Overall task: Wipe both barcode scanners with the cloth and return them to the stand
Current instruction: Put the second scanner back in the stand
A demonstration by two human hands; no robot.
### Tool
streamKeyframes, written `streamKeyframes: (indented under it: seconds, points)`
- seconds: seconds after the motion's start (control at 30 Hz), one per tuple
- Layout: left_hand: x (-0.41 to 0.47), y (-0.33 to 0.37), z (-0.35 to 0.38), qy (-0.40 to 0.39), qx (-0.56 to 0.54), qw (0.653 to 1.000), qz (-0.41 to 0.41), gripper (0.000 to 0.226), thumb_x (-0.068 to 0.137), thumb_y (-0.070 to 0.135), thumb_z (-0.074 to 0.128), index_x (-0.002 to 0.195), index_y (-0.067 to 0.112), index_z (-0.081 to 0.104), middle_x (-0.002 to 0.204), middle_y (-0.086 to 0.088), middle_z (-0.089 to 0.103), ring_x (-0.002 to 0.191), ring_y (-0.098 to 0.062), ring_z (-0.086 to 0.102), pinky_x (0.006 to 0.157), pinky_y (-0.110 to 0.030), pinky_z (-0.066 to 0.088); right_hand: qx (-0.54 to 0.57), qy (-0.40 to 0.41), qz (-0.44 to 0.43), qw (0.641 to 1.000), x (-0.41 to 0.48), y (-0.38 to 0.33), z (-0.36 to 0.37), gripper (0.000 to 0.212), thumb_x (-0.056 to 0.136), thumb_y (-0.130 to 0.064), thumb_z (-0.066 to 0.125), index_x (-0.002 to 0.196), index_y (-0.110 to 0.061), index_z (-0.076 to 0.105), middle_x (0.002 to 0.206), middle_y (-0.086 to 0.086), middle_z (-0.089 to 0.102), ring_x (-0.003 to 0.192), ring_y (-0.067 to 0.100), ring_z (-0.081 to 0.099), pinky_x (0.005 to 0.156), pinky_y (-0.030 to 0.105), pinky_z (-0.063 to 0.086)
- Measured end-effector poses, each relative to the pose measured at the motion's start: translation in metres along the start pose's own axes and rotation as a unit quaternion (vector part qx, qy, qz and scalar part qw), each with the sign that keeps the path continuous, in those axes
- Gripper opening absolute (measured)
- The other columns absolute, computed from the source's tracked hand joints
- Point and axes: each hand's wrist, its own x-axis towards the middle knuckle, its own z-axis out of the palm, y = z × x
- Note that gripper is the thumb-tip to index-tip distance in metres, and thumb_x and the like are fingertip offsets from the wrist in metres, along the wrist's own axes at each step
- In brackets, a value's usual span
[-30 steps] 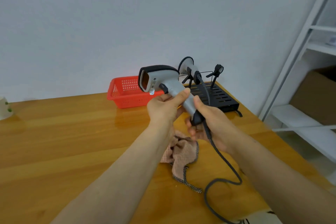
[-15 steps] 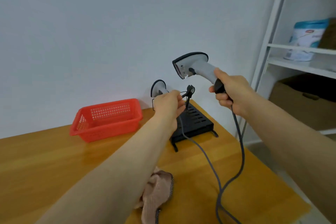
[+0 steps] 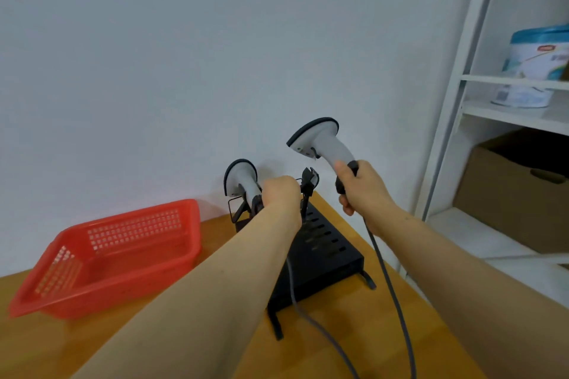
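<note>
The right grip (image 3: 360, 191) clasps a scanner (image 3: 323, 144) by its handle, raised above and right of the left grip (image 3: 280, 194). The left grip curls at the stand (image 3: 326, 252), beside the seated second scanner (image 3: 241, 177); I cannot tell what it holds.

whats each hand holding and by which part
Right hand grips the grey plastic barcode scanner by the dark lower end of its handle. Left hand is curled beside the black stand's clip; what it grips is hidden.

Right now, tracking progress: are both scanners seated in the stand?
No: the right hand holds one scanner clear of the stand.
</note>
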Motion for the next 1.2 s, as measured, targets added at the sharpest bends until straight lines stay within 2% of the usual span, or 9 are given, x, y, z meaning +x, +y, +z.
streamKeyframes:
  seconds: [0.1,0.2,0.3,0.5,0.73,0.87,1.0,1.1,1.2]
  points:
    - [0.024,0.007,0.015,0.022,0.068,0.997,0.015,0.006,0.091,0.012,0.054,0.093,0.014,0.048,0.069,-0.001,0.029,0.059,-0.013,0.035,0.05,-0.017,0.023,0.006,0.004,-0.01,1.0,0.018,0.018,0.009,0.025,0.097,-0.034,0.04,0.098,-0.009,0.044,0.076,0.008,0.047,0.057,0.019,0.044,0.046,0.029,0.04]
    - [0.047,0.008,0.026,0.028,0.045,0.999,0.002,0.025,0.092,0.015,0.054,0.116,0.01,0.054,0.076,-0.001,0.038,0.098,-0.018,0.055,0.06,-0.018,0.034,0.019,0.004,-0.024,1.0,0.03,0.032,0.017,0.022,0.096,-0.034,0.04,0.093,-0.011,0.042,0.074,0.005,0.046,0.057,0.018,0.043,0.045,0.028,0.039]
    - [0.071,0.004,0.032,0.075,-0.043,0.996,-0.014,0.032,0.093,0.013,0.055,0.124,0.007,0.05,0.119,-0.004,0.054,0.12,-0.018,0.051,0.083,-0.02,0.042,0.021,-0.005,-0.038,0.999,0.039,0.043,0.023,0.024,0.097,-0.036,0.04,0.098,-0.013,0.043,0.075,0.003,0.046,0.058,0.016,0.043,0.048,0.026,0.038]
    - [0.118,-0.011,0.047,0.061,-0.435,0.886,-0.146,0.038,0.101,0.026,0.032,0.123,0.002,0.052,0.099,-0.008,0.06,0.081,-0.022,0.062,0.071,-0.032,0.054,0.001,-0.026,-0.071,0.997,0.053,0.061,0.029,0.026,0.097,-0.037,0.04,0.108,-0.013,0.044,0.073,-0.001,0.046,0.058,0.014,0.045,0.053,0.028,0.039]
    - [0.131,-0.019,0.071,0.021,-0.405,0.893,-0.195,0.033,0.078,0.016,0.043,0.103,0.001,0.06,0.097,-0.016,0.069,0.09,-0.036,0.066,0.085,-0.048,0.054,0.006,-0.028,-0.084,0.996,0.062,0.067,0.032,0.026,0.097,-0.035,0.041,0.112,-0.015,0.044,0.07,-0.005,0.046,0.056,0.009,0.045,0.051,0.024,0.037]
    - [0.118,-0.014,0.061,-0.013,-0.386,0.904,-0.185,0.023,0.087,0.018,0.043,0.097,0.002,0.057,0.098,-0.017,0.068,0.081,-0.03,0.065,0.08,-0.034,0.054,0.005,-0.03,-0.086,0.996,0.064,0.067,0.038,0.027,0.097,-0.035,0.04,0.114,-0.014,0.042,0.072,-0.003,0.047,0.056,0.009,0.045,0.049,0.021,0.035]
    - [0.112,-0.015,0.054,-0.036,-0.402,0.901,-0.162,0.039,0.097,0.029,0.034,0.104,-0.002,0.056,0.084,-0.019,0.067,0.073,-0.034,0.065,0.081,-0.046,0.057,0.0,-0.024,-0.083,0.996,0.069,0.067,0.042,0.028,0.097,-0.036,0.041,0.115,-0.014,0.042,0.079,0.002,0.053,0.057,0.009,0.048,0.046,0.016,0.036]
    - [0.114,-0.016,0.057,-0.02,-0.401,0.903,-0.155,0.054,0.1,0.041,0.026,0.11,-0.003,0.055,0.095,-0.018,0.068,0.075,-0.032,0.066,0.065,-0.038,0.06,-0.004,-0.028,-0.086,0.996,0.07,0.065,0.044,0.028,0.097,-0.034,0.041,0.115,-0.012,0.042,0.075,0.001,0.053,0.054,0.009,0.048,0.046,0.018,0.037]
    - [0.115,-0.019,0.064,-0.001,-0.397,0.906,-0.148,0.052,0.102,0.037,0.023,0.078,0.002,0.051,0.066,-0.011,0.058,0.053,-0.02,0.052,0.039,-0.022,0.044,-0.038,-0.014,-0.105,0.994,0.066,0.064,0.043,0.022,0.097,-0.032,0.041,0.109,-0.014,0.043,0.069,-0.005,0.05,0.052,0.004,0.046,0.044,0.011,0.036]
